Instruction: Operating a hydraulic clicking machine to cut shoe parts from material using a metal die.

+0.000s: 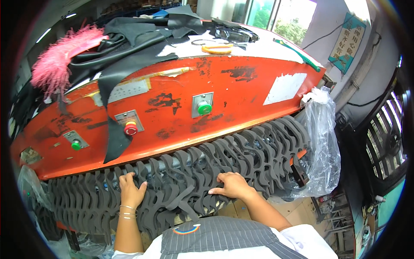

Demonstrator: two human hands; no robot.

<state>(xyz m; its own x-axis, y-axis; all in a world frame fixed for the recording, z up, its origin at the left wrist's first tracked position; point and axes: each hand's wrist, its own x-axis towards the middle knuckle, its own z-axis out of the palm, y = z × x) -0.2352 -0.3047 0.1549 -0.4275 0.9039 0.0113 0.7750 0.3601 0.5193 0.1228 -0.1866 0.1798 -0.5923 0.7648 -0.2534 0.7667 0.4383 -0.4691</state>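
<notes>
A wide mat of dark grey, wavy cut strips [170, 190], like die-cut foam or rubber, hangs in rows along the front of a red machine [246, 99]. My left hand [132, 191] lies on the strips left of the middle, thumb apart from the bent fingers. Further right, my right hand [233, 185] touches the strips with its fingers forward and its thumb stretched to the left. Neither hand visibly grips a strip, though the fingertips are partly sunk among them. A loose strip end [180, 197] sticks out between my hands.
The machine's front carries a red button [130, 127] and green buttons [204, 108]. Black sheet material [114, 82], a pink fringed piece [64, 56] and yellow-handled scissors [217, 49] lie on top. Clear plastic sheeting [322, 142] hangs at the right, near a black fan [384, 134].
</notes>
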